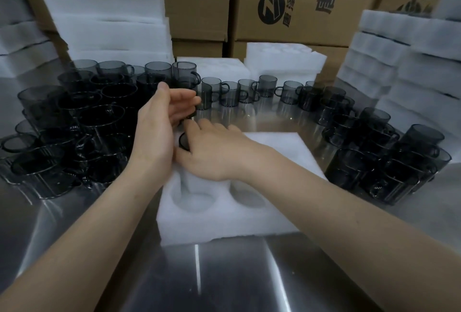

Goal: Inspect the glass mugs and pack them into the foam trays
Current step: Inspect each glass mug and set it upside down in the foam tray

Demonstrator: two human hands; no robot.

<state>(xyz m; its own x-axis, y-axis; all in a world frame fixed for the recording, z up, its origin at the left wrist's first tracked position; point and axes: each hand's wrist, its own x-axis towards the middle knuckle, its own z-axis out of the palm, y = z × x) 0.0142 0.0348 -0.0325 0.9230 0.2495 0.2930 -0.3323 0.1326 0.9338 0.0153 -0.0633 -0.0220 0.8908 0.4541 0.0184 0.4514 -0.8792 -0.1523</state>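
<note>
The brushed steel surface point(224, 274) is cut off at the lower and side edges. Brown cardboard boxes point(299, 0) behind the white foam tray point(224, 222) run out of the top of the view, their black print only partly showing. Stacks of white foam trays point(104, 25) stand behind and to either side of that tray; they are blurred, and their pockets cannot be made out.

The white foam tray lies in the middle of the surface. Two round pockets on its near side show only pale foam. Its far half is washed out and partly covered by the forearms.

Smoky grey glass mugs point(94, 122) crowd the surface left of the tray, with more to its right and a single row beyond it. They stand upright with their mouths up, and the row's handles mostly point right.

Over the tray's far left corner, the left hand point(157, 124) stands on edge with its fingers nearly straight. Whether it grips anything I cannot tell.

The right hand point(217, 154) pinches one dark glass mug point(184, 141) between thumb and forefinger. Only a dark ring of it shows between the hands, so its axis cannot be told.
</note>
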